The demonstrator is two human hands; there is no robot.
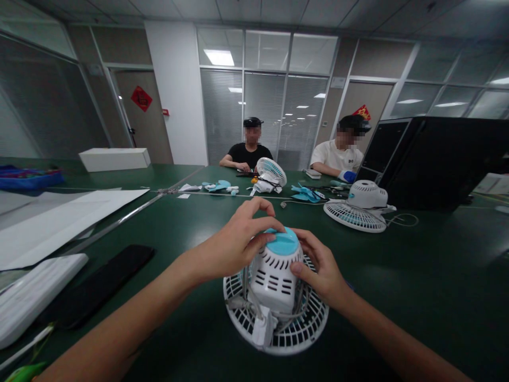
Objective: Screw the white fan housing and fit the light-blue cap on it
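A small white fan point(274, 286) lies face down on its grille point(290, 339), its slotted motor housing pointing up. On top of the housing sits a round light-blue knob point(283, 245) with a raised ridge. The thumb and forefinger of my left hand point(244, 233) pinch this ridge, while its other fingers are bent above. My right hand point(324, 268) is wrapped round the right side of the housing, thumb in front; some of its fingers are hidden behind. A grey-white cord and white plug point(263, 329) are bunched against the fan's near side.
Another face-down fan point(368, 199) stands right, beside a large black case point(429, 159). Across the green table point(191, 223), two people sit near a tilted fan point(270, 175) and blue blades point(306, 192). Left lie a black pad point(103, 281), a white bar point(40, 289) and white sheets point(91, 212).
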